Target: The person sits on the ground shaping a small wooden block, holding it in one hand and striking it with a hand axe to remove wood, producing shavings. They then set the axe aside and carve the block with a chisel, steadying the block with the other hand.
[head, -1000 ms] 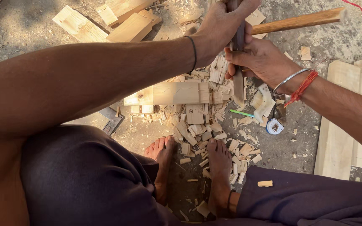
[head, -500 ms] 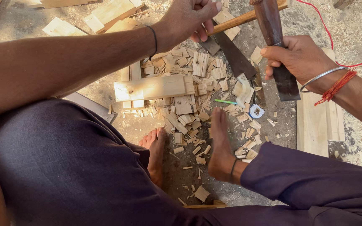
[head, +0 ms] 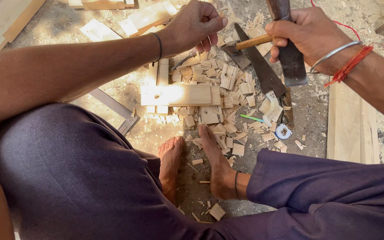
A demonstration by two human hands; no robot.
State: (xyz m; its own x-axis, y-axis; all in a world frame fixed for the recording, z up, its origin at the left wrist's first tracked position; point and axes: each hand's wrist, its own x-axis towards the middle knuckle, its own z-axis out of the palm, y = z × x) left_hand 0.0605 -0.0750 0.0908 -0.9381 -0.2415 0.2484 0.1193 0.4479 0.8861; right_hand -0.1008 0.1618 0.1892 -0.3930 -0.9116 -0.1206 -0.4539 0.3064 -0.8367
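Both hands [head: 310, 35] (right tight) around hatchet [head: 290, 58]

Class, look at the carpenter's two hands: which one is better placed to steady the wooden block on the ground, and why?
Left. The left hand is free of tools and hovers just above the wooden block, while the right hand is full, gripping a wide chisel and a wooden handle.

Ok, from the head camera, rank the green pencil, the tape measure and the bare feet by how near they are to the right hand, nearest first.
1. Green pencil, below the right hand, among the chips.
2. Tape measure, just below and right of the pencil.
3. Feet, lowest, between the knees.
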